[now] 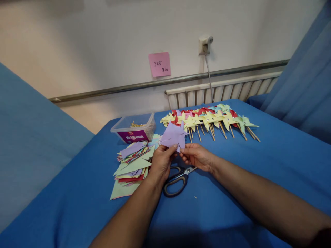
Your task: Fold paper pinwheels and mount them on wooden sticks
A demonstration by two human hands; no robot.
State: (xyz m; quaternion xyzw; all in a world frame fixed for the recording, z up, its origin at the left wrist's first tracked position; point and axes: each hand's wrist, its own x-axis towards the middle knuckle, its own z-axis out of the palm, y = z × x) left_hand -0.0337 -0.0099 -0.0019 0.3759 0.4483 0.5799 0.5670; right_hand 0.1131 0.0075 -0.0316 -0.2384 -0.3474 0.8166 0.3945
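Observation:
A lilac paper piece [173,136], cut and partly folded, is held up over the blue cloth between both hands. My left hand [161,163] pinches its lower left edge. My right hand [196,156] pinches its lower right corner. Directly beneath my hands lie black-handled scissors [177,179] on the cloth. A messy stack of coloured paper squares [133,162] sits just left of my left hand.
A row of finished paper pinwheels on wooden sticks [209,120] lies across the far side of the blue-covered table [245,165]. A clear plastic box with sticks [134,129] stands behind the paper stack. A radiator [222,91] and a pink note [159,64] are on the wall.

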